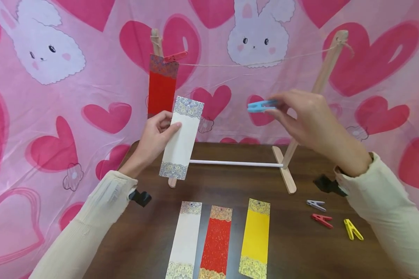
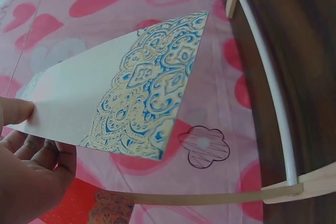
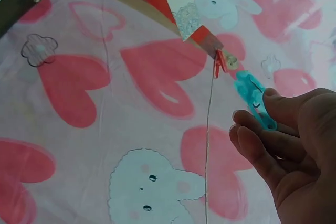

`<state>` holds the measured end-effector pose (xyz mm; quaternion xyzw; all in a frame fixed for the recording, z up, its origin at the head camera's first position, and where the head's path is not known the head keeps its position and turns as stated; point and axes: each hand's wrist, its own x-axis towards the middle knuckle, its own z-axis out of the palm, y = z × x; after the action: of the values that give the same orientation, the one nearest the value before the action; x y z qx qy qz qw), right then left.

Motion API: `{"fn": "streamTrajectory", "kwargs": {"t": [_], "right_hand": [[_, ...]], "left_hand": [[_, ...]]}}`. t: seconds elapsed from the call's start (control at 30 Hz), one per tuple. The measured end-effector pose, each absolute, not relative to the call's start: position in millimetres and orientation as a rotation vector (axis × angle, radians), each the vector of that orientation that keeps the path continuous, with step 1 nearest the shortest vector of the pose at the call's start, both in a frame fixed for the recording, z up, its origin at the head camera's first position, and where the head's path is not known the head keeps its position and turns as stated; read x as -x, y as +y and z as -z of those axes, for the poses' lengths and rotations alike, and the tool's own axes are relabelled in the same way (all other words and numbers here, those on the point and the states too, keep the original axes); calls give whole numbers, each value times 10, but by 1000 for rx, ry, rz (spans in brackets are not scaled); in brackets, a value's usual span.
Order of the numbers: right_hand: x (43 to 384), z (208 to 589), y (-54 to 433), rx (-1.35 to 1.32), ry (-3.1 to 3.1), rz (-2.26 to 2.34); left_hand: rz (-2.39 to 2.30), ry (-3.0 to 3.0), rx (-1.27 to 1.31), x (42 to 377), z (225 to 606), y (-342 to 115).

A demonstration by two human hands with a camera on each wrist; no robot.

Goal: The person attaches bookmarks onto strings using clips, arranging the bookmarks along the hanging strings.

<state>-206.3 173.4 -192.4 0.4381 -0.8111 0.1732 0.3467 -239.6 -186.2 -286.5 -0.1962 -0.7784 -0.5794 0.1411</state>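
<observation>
My left hand (image 1: 154, 136) pinches a white card (image 1: 182, 137) by its left edge, thumb on the front. Blue and gold lace patterns band both its ends, plain to see on the near end of the card (image 2: 137, 94) in the left wrist view. A light blue clothespin (image 1: 262, 106) is pinched between thumb and fingers of my right hand (image 1: 303, 116), held in the air right of the card. Behind the left hand, a red card (image 1: 162, 91) hangs from a string (image 1: 230, 65), clipped by a red clothespin (image 1: 176, 57).
A wooden stand, with a right post (image 1: 329, 62) and white lower bar (image 1: 235, 163), carries the string. On the dark table (image 1: 132, 236) lie a white card (image 1: 184, 240), a red card (image 1: 215, 242) and a yellow card (image 1: 255, 236). Grey (image 1: 315, 205), red (image 1: 322, 220) and yellow clothespins (image 1: 353, 229) lie at the right.
</observation>
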Motion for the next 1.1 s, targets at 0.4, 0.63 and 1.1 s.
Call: {"fn": "streamTrajectory", "kwargs": {"t": [0.4,0.63,1.1], "right_hand": [[2498,1444,1241,-1097,-2204,-497],[2727,1212,878,-1073,-2348,-406],[2975,1077,458,-1035,-2486,-259]], "left_hand": [[1694,-2165,558,2688,2691,-1619],[1649,-2147,518,2760,2667,-1573],[1513,-2231,413,2790,2777,-1562]]}}
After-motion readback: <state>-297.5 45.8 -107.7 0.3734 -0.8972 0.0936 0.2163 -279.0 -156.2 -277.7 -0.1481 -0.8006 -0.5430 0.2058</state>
